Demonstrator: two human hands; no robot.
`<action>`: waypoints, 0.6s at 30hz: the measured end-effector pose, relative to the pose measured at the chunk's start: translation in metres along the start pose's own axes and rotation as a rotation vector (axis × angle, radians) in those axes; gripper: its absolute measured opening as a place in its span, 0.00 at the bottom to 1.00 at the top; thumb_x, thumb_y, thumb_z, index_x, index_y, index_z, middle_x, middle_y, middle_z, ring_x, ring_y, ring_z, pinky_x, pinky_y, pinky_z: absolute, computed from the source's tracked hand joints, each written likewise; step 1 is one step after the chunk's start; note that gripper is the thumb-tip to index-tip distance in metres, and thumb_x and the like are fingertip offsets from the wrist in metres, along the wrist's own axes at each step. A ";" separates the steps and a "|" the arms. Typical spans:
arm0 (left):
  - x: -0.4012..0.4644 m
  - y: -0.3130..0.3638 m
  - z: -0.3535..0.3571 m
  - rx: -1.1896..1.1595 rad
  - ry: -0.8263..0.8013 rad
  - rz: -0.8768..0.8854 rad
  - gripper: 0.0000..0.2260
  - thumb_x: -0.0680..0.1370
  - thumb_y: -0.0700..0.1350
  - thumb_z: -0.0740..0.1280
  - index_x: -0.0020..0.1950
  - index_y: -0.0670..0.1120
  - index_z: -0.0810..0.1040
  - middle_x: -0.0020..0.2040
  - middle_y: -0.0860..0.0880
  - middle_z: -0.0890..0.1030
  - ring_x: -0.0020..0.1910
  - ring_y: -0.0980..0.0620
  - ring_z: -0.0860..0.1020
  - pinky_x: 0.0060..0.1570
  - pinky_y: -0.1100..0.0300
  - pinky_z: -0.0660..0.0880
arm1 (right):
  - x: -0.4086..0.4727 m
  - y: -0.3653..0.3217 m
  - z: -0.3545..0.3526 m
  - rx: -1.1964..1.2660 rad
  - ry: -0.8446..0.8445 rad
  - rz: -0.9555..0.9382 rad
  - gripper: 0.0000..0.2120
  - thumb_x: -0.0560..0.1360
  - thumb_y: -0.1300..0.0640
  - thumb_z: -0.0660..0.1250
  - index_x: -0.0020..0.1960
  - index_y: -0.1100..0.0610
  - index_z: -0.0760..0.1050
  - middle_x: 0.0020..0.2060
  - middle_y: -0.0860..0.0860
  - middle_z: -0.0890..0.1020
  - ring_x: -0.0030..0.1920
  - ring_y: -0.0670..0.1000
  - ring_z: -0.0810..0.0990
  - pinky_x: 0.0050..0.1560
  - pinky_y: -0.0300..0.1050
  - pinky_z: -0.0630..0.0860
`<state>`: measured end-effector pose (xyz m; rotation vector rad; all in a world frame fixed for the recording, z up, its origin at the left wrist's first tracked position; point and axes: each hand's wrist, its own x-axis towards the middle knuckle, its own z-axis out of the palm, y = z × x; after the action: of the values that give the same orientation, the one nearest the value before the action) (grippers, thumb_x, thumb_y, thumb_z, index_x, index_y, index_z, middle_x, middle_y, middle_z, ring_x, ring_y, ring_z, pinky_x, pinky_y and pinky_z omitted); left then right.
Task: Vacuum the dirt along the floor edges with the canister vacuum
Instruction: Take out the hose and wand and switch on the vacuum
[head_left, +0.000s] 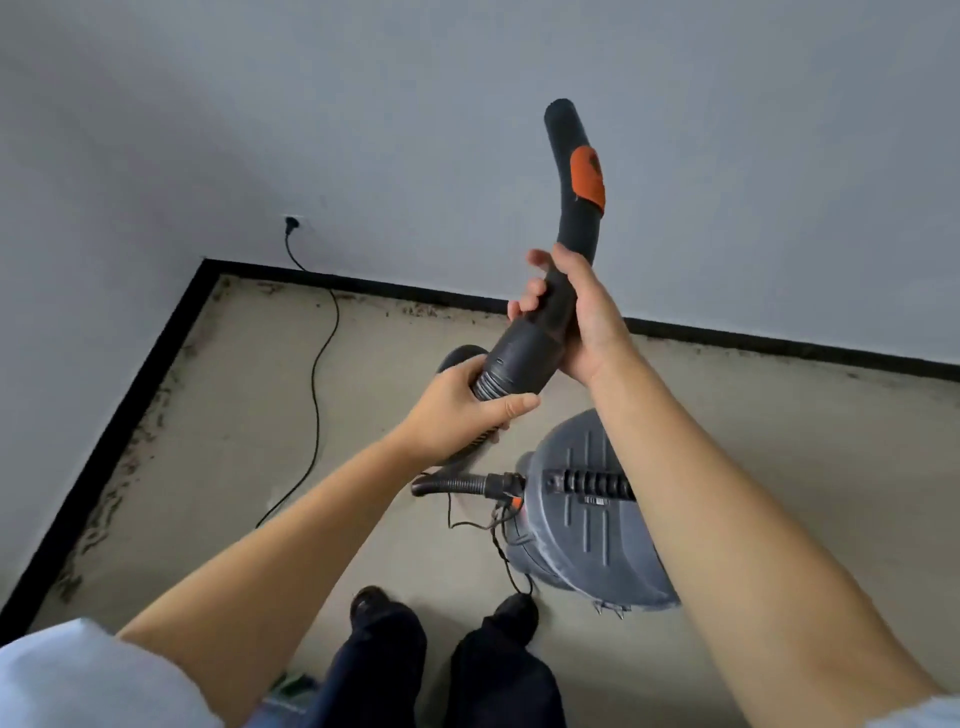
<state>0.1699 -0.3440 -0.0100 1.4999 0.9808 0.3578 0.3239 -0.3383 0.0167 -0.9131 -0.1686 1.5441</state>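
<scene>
Your right hand (576, 317) grasps the curved handle tube (569, 208), whose open end points up at the wall, away from the floor. Your left hand (462, 410) grips the hose (498, 382) at its cuff, just below. The dirt (124, 467) lies along the floor's left and far edges, so the tube's long axis likely needs swinging down. The canister (587, 519) stands by your right foot.

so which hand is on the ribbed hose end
The left hand grips the ribbed hose end; the right hand holds higher, round the curved handle tube.
</scene>
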 end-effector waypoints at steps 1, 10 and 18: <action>-0.005 0.006 -0.019 -0.014 0.004 0.022 0.10 0.72 0.43 0.73 0.46 0.48 0.72 0.33 0.49 0.77 0.27 0.57 0.76 0.31 0.63 0.75 | 0.004 0.000 0.022 -0.021 -0.018 -0.012 0.09 0.79 0.54 0.59 0.42 0.56 0.70 0.25 0.48 0.72 0.24 0.45 0.72 0.37 0.40 0.75; -0.060 -0.010 -0.169 0.038 0.223 0.103 0.11 0.72 0.43 0.73 0.46 0.52 0.72 0.38 0.54 0.79 0.36 0.61 0.78 0.41 0.68 0.74 | 0.026 0.068 0.222 -0.556 -0.315 -0.202 0.10 0.77 0.66 0.61 0.38 0.58 0.66 0.23 0.51 0.72 0.23 0.48 0.70 0.31 0.41 0.73; -0.114 -0.042 -0.275 -0.144 0.727 0.055 0.18 0.72 0.44 0.71 0.60 0.47 0.71 0.47 0.54 0.77 0.43 0.58 0.75 0.41 0.66 0.72 | 0.068 0.177 0.358 -0.708 -0.249 -0.168 0.09 0.74 0.66 0.62 0.38 0.58 0.65 0.22 0.51 0.71 0.20 0.49 0.69 0.29 0.42 0.70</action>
<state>-0.1110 -0.2514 0.0436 1.2781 1.4386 1.0378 -0.0315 -0.1745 0.1231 -1.2051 -0.9934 1.4485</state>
